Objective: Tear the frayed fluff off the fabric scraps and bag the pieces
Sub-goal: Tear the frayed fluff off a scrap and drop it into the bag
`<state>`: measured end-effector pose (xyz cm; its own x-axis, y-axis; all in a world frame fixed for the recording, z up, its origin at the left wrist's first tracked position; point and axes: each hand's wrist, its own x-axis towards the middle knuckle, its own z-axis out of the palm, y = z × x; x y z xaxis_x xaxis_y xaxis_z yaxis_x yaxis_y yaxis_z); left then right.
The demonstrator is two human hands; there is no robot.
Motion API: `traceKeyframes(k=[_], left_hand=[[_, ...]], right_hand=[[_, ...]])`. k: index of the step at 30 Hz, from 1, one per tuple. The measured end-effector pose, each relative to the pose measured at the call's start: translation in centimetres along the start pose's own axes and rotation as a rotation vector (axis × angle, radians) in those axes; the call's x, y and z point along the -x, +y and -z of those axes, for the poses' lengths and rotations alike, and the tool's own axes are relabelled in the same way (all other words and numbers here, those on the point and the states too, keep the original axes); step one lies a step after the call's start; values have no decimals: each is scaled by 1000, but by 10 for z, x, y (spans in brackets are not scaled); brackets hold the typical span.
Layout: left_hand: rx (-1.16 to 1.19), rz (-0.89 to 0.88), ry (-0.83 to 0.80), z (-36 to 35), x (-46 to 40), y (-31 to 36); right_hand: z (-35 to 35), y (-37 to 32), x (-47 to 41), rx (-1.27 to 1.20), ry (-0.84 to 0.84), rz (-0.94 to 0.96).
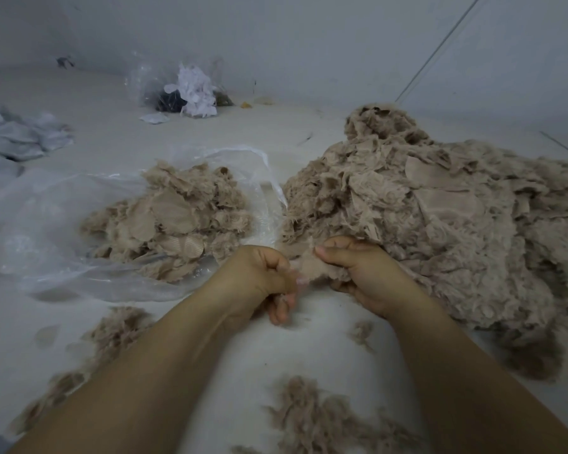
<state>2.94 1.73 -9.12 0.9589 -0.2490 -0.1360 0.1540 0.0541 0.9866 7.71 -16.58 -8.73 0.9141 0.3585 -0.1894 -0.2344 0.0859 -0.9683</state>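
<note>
A clear plastic bag (pixel 56 224) lies at the floor's left, holding cleaned beige pieces (pixel 171 221). The left hand (pixel 263 280) is curled, pinching fluff (pixel 294 280) at the edge of a scrap (pixel 312 267) gripped by the right hand (pixel 364 276). The unsorted scrap pile (pixel 440 217) lies at right.

arms: two forearms come in from the lower edge, both bare as far as the view reaches
sleeves: none showing (the frame cuts the arms off below the elbow)
left hand (pixel 259 280): bare, no glove, no ring or band to be seen
right hand (pixel 358 273): bare likewise, short plain thumbnail
wrists: nothing worn on either, no watch or strap
fingers (pixel 281 311): short, rounded tips (somewhat blurred)
</note>
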Motion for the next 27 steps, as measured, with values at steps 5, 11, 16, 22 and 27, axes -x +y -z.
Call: traceKeyframes(k=[5,11,16,22,27], left_hand=[[-228,107,-406,6,10,9],[-125,112,51,-22,2,7],[47,80,196,-18,3,8],[76,49,281,-26,3,6],[-266,115,46,-21,6,7]], right_hand=[[2,1,1,43,4,27],[3,5,-2,92,-162,106],[4,6,-4,14,-116,64],[1,5,-1,36,-61,74],[1,5,0,63,-92,71]])
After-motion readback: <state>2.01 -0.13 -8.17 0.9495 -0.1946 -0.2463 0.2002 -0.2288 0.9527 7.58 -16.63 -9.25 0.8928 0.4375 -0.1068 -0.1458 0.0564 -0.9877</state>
